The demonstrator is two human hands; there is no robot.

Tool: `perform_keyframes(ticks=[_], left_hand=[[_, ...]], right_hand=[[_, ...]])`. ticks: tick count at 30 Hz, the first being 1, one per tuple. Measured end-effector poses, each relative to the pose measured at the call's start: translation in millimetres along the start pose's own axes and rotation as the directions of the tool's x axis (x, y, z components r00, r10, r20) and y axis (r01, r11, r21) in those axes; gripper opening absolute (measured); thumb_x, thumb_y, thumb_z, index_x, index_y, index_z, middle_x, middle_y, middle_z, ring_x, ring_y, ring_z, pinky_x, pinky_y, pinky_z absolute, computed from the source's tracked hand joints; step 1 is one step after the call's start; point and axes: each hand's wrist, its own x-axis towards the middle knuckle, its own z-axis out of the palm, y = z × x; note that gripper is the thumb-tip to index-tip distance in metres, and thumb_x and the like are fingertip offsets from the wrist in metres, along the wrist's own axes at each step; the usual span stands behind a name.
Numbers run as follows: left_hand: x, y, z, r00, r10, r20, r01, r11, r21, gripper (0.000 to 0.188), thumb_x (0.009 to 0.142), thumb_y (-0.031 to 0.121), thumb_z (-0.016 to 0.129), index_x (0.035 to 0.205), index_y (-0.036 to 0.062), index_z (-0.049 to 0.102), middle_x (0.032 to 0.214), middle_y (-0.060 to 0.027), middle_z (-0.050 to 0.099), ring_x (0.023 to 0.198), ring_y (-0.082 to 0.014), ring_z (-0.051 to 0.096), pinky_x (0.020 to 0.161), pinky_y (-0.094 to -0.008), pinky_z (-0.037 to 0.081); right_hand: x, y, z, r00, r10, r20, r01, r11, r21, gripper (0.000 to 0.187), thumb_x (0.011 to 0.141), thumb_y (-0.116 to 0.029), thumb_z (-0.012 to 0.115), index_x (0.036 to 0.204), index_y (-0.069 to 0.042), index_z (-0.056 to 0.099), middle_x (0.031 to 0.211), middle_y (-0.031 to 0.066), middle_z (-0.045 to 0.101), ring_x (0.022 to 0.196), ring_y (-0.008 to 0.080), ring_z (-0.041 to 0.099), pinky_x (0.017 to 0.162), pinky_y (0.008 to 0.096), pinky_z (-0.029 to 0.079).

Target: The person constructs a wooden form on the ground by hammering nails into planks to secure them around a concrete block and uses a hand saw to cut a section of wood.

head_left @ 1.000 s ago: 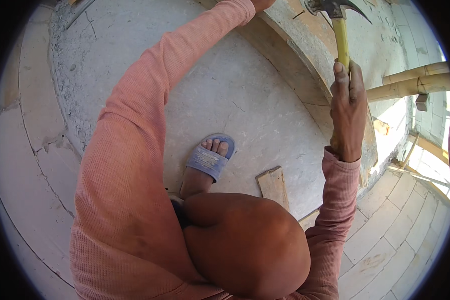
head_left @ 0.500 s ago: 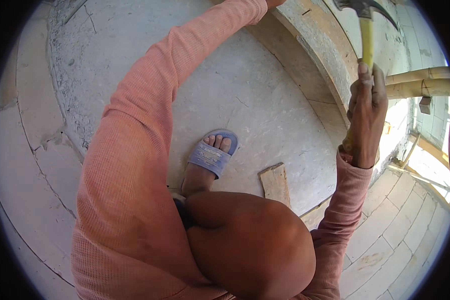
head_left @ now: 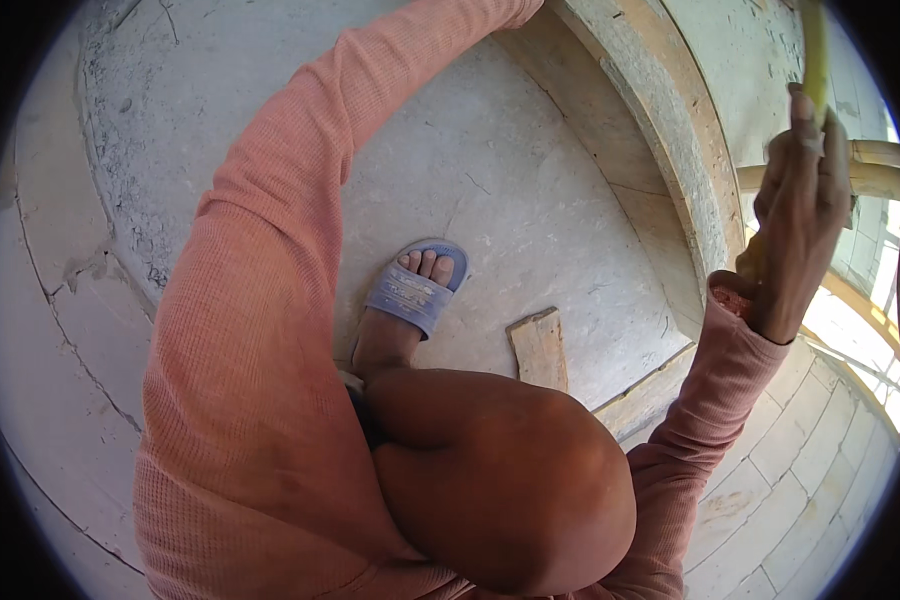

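My right hand (head_left: 802, 200) is raised at the right, its fingers wrapped around the yellow handle of a hammer (head_left: 816, 65). The hammer's head lies beyond the upper edge of the picture. My left arm, in a pink sleeve (head_left: 270, 190), stretches up to the top edge, and the hand at its end is out of sight. Its cuff ends beside a curved ledge (head_left: 638, 75) of rough grey material edged with wooden boards.
A short piece of wood (head_left: 539, 348) lies on the grey floor (head_left: 510, 200) near my bent knee. My foot wears a blue slide sandal (head_left: 410, 297). Bamboo poles (head_left: 875, 170) stand behind my right hand. Block walls (head_left: 770, 480) rise at both sides.
My right hand has swung to the right and slightly down with the hammer, whose head has left the picture. My left hand, partly visible before at the top edge, has gone out of view.
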Motion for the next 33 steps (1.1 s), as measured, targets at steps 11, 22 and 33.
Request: perform_keyframes(ticks=[11,22,33], left_hand=[[7,3,5,0.999,-0.021,0.036,0.024,0.997,-0.077,0.033,0.104,0.019,0.047,0.129,-0.0028,0.043,0.122,-0.0357,0.060,0.112,-0.0511,0.061,0.097,-0.0513,0.050],[9,13,-11,0.998,-0.018,0.058,0.022,0.998,-0.059,0.032,0.105,0.022,0.048,0.128,-0.0004,0.047,0.122,-0.0290,0.062,0.116,-0.0461,0.062,0.099,-0.0479,0.050],[-99,-3,-131,0.638,-0.734,0.234,0.770,0.609,-0.189,0.077,0.101,0.072,0.037,0.116,0.0011,0.063,0.105,-0.0113,0.067,0.100,-0.0234,0.066,0.093,-0.0353,0.051]], right_hand=[[-24,37,13,0.996,0.057,-0.068,-0.057,0.998,0.009,0.041,0.108,-0.047,0.050,0.105,-0.007,0.058,0.062,-0.0041,0.040,0.049,0.0066,0.033,0.044,0.0281,0.029],[-25,51,17,0.815,0.386,0.432,-0.417,0.908,-0.024,0.045,0.106,-0.055,0.051,0.097,-0.011,0.053,0.058,-0.0075,0.035,0.043,0.0033,0.031,0.040,0.0256,0.024],[-165,131,-133,0.097,0.630,0.770,-0.752,0.553,-0.358,0.045,0.094,-0.047,0.075,0.074,-0.013,0.052,0.055,-0.0075,0.038,0.045,0.0044,0.034,0.043,0.0250,0.029]])
